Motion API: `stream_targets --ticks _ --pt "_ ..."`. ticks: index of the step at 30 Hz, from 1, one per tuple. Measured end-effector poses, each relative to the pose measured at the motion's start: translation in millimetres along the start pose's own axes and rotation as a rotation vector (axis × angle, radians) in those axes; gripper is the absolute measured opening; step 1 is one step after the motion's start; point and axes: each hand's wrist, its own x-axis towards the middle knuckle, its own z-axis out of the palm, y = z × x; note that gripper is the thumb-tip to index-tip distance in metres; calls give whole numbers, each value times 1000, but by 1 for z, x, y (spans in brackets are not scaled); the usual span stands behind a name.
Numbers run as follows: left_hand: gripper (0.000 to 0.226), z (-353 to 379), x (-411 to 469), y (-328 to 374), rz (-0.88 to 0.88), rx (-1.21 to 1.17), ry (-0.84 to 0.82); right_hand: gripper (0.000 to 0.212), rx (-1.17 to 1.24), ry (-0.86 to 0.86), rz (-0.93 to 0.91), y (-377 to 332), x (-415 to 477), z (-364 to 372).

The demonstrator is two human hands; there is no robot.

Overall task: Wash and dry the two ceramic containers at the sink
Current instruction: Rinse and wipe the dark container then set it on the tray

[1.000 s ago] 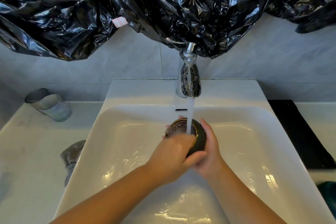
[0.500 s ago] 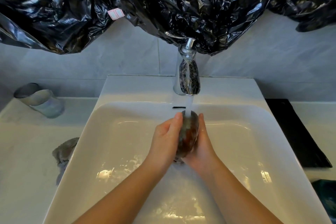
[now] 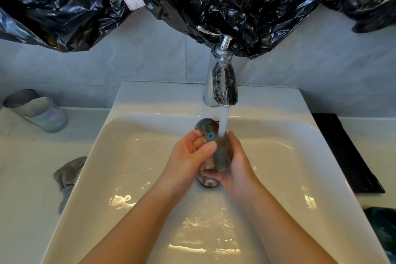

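left grip (image 3: 190, 152) and right grip (image 3: 236, 168) clasped the wet dark grey ceramic container (image 3: 222, 157); slick glaze could slip out and chip on the white sink (image 3: 128, 167).

Grey-brown ceramic container (image 3: 222, 157), tilted, under running water (image 3: 223, 121)

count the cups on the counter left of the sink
2. A dark grey cup is at the back; a paler, iridescent cup sits right in front of it, nearer the sink. More could lie beyond the left edge of view.
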Motion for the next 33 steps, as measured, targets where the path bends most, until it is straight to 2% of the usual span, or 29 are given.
stream_targets --ticks 3,5,7,9,12,14,16,18,20,23,25,30,33 --pt "37 1 1 -1 -46 -172 90 67 -52 -81 -142 2 -2 -2" --pt "23 -1 4 3 -59 -279 129 75 -131 -127 -249 4 -3 -4" --pt "22 -1 4 8 -81 -235 129 61 -142 -177 -267 6 -5 -5" --pt "29 -3 2 13 -13 94 177 51 -93 -131 -231 5 -5 -3" --pt "21 -16 1 12 272 695 443 39 -18 14 -157 3 -3 -4" --pt "9 -22 2 10 246 820 457 35 12 96 -153 0 -4 -5" --pt "19 -21 4 6 66 791 296 31 -3 148 -156 -4 -6 -6" --pt "26 -15 1 4 -28 723 185 29 -127 164 -153 -9 -8 -8" --pt "27 -10 -1 6 -52 690 170 27 -353 196 -159 -16 -10 -10" --pt "38 -13 0 9 -213 601 156 12 -638 234 -163 -27 -9 -19" --pt "49 -16 2 10 -302 493 155 11 -693 232 -188 -30 -9 -19" --pt "60 -19 2 8 -348 394 191 16 -778 121 -137 -33 -11 -14" --pt "61 -20 3 7 -341 405 184 17 -756 166 -174 -41 -15 -20"
